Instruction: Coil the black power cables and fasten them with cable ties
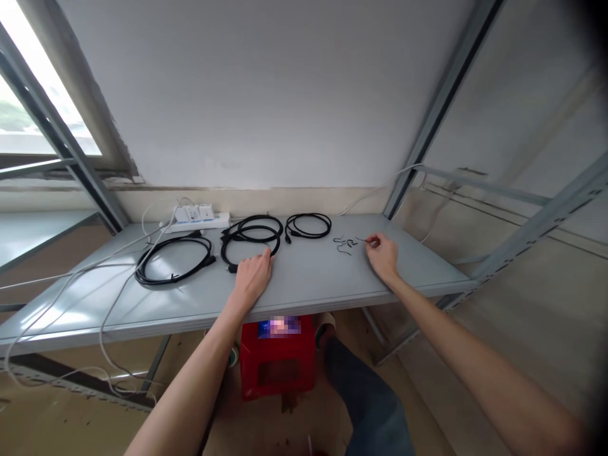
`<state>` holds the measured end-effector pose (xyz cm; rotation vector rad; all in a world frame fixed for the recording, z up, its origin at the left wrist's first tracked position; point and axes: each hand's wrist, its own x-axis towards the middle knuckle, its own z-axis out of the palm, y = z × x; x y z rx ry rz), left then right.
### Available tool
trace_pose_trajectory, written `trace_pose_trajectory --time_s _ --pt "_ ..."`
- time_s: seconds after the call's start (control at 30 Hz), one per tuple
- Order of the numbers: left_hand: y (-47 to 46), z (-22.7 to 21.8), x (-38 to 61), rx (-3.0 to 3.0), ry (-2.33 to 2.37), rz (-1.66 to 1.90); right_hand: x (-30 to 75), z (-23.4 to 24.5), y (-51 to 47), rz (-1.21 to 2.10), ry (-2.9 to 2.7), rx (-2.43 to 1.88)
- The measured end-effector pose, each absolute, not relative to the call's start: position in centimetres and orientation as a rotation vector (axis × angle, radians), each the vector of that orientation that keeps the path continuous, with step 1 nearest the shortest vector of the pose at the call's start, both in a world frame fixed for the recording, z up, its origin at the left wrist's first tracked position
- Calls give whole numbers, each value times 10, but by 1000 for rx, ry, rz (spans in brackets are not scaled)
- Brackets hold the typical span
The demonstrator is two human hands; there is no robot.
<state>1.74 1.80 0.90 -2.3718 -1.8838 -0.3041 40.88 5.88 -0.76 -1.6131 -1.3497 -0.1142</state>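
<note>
My left hand (253,277) rests on the grey shelf (308,278), its fingers curled over the edge of a coiled black cable (250,244). Two more black cable coils lie nearby, a large one (173,259) to the left and a smaller one (308,225) to the right. My right hand (382,254) sits farther right with its fingertips pinched on a thin black twist tie (368,240). Several other small black ties (345,244) lie scattered just left of that hand.
A white power strip (197,218) with white adapters lies at the back left of the shelf, and white cords trail off its left end. Metal shelf uprights (437,107) stand on both sides. A red stool (278,358) and my leg are below the shelf.
</note>
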Motion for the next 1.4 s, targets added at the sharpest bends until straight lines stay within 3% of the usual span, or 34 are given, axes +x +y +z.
trace_pose_trajectory --time_s 0.3,0.67,1.07,1.4 --pt "14 15 18 -2360 -1861 -309 400 -18 61 -220 -1874 -1412" --pt "8 19 20 -2382 -1773 -223 407 -18 59 -157 -1492 -1398" --pt "78 100 105 -2421 -1449 -369 407 -20 58 -125 -1475 -1433" --pt "150 51 165 -2570 -1355 -257 406 -21 58 -79 -1462 -1441"
